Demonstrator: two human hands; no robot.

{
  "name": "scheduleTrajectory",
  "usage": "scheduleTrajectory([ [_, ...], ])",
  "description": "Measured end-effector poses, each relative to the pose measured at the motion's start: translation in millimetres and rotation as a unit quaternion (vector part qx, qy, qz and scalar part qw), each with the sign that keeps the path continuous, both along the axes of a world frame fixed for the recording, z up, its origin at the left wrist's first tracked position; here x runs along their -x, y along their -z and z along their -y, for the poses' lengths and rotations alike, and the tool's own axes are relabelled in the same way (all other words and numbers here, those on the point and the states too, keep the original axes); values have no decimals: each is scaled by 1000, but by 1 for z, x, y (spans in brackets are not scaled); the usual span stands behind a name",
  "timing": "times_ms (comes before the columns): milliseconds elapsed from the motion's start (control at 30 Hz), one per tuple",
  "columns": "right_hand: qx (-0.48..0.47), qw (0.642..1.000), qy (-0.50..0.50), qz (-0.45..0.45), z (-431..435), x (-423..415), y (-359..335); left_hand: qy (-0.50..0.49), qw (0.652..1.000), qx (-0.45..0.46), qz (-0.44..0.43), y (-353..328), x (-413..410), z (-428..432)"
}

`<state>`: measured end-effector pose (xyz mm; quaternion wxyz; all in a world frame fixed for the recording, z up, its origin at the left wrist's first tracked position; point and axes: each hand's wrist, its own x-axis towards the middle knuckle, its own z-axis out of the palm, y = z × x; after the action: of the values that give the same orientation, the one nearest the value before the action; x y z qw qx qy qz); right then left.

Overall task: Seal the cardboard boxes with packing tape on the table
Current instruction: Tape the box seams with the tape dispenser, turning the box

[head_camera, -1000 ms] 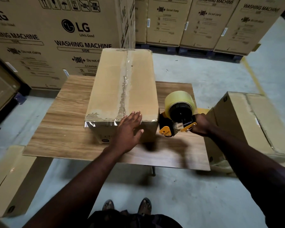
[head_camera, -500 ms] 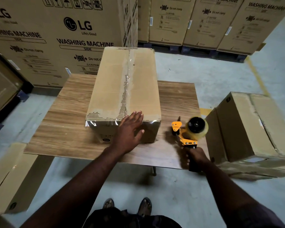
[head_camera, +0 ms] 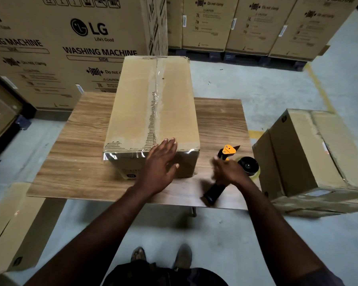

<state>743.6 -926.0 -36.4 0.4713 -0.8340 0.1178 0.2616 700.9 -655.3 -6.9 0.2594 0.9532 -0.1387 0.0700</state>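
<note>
**Tape gun goes down; this box looks sealed**

The box (head_camera: 136, 112) stands in the middle of the tabletop (head_camera: 81, 162), its long side running from 6 to 12 o'clock. A clear tape strip (head_camera: 157, 96) covers the top seam over torn, ragged cardboard. More tape wraps the 6 o'clock top edge and shines where it folds onto the front. The left hand (head_camera: 159, 164) lies flat on that edge, its grip slack, fingers straight, holding nothing.

The tape gun (head_camera: 229, 150), a second ago upright in the right hand (head_camera: 229, 172), now lies on the tabletop at 4 o'clock of the box, handle toward 6 o'clock. The right hand is blurred over it, so I cannot tell whether its grip has let go. Taping here seems finished. Another carton (head_camera: 310, 151) sits on the floor at 3 o'clock.
</note>
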Motion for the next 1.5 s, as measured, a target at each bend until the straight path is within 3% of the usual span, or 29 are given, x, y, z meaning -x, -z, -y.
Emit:
scheduleTrajectory([
  [100, -308, 941, 117, 76, -50, 0, -6, 7, 1000, -12, -2, -1, 1, 0],
  [167, -348, 922, 129, 112, -81, 8, 1, 13, 1000, -23, 1, 0, 2, -1],
  [367, -274, 919, 204, 199, -112, 24, 4, 23, 999, -40, -6, 1, 1, -3],
  [667, -105, 944, 145, 276, -112, 31, 18, 30, 999, -33, 11, 0, 3, -5],
  [800, -107, 955, 94, 261, -87, 31, 12, -24, 999, 15, 26, -5, -3, 1],
  [900, -128, 936, 128, 303, -79, 25, -18, -71, 997, 1, 44, -12, -16, 7],
  [967, -123, 928, 100, 337, -82, 19, -34, -90, 994, -18, 52, -13, -24, 7],
  [1067, -54, 923, 14, 382, -87, 13, -32, -92, 992, -51, 65, -7, -31, 5],
  [1300, 69, 864, -99, 490, -79, 12, -13, -85, 988, -90, 89, -1, -29, 5],
  [1500, 125, 847, -136, 498, -70, 11, -7, -66, 992, -91, 55, -8, -25, 2],
])
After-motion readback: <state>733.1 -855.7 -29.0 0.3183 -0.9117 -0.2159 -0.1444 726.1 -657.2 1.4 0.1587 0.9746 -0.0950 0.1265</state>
